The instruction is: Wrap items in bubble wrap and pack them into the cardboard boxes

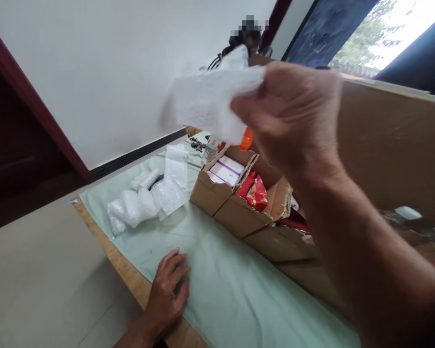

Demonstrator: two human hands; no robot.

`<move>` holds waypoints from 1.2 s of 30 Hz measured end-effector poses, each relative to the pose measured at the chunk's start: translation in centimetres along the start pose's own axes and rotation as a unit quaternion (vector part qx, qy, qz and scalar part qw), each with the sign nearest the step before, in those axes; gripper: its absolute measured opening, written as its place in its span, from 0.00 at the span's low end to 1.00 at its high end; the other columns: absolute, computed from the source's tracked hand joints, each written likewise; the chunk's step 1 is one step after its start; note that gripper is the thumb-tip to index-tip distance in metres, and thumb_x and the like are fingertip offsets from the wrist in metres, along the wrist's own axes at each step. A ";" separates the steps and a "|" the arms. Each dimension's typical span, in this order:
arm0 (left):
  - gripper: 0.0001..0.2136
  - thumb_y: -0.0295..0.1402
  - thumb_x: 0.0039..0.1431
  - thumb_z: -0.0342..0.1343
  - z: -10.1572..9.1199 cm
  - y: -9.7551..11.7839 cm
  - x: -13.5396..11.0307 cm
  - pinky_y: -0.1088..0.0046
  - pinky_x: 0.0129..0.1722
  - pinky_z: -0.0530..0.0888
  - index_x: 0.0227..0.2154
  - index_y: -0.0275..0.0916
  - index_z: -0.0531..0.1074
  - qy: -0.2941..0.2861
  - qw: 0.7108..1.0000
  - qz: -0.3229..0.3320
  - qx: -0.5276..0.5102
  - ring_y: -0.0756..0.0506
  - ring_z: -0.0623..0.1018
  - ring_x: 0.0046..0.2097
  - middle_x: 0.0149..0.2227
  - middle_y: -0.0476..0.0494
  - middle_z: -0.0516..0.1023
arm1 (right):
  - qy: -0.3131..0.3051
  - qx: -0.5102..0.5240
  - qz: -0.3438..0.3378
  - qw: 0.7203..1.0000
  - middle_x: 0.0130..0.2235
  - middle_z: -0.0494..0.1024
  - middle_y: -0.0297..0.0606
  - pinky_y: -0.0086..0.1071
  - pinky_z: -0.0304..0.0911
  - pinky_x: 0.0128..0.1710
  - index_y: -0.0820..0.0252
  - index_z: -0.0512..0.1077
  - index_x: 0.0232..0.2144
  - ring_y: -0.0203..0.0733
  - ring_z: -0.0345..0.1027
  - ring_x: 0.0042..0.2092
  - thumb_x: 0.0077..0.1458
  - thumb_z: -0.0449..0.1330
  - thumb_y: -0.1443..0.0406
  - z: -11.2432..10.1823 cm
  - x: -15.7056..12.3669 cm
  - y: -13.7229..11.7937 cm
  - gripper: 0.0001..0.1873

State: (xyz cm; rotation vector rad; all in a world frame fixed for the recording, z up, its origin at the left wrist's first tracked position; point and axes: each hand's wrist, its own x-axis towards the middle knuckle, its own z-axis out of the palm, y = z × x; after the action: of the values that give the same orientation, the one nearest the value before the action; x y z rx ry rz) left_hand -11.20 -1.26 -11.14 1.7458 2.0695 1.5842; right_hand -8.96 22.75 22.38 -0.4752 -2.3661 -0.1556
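Observation:
My right hand (293, 116) is raised close to the camera, fingers pinched shut on a white sheet of foam wrap (210, 101) that hangs blurred in the air above the boxes. My left hand (168, 290) lies flat and open on the pale green cloth (217, 270) near the table's wooden front edge, holding nothing. Below the raised sheet stands an open cardboard box (217, 191) with white-and-purple packs (226, 171) inside, and beside it another open box holding red packets (255, 193).
A pile of bubble-wrap pieces (148, 195) lies on the cloth to the left. A large cardboard flap (395, 145) rises at the right. A bottle with an orange cap (245, 140) stands behind the boxes. Another person (244, 41) sits at the far end.

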 end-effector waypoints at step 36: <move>0.09 0.25 0.66 0.53 0.0 -1.3 -0.5 0.54 0.54 0.78 0.43 0.41 0.76 0.005 0.998 0.048 0.032 0.37 0.77 0.57 0.50 0.38 0.80 | -0.254 0.133 -0.012 0.958 0.71 0.64 0.48 0.43 0.55 0.67 0.57 0.65 0.66 0.48 0.57 0.70 0.70 0.55 0.49 14.8 -14.0 -7.7 0.30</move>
State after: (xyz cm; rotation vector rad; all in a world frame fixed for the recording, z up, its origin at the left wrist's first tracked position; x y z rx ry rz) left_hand -11.96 -1.48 -12.27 1.8899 2.0931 1.5691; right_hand -11.58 15.07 2.20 -0.3869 -2.8379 0.3110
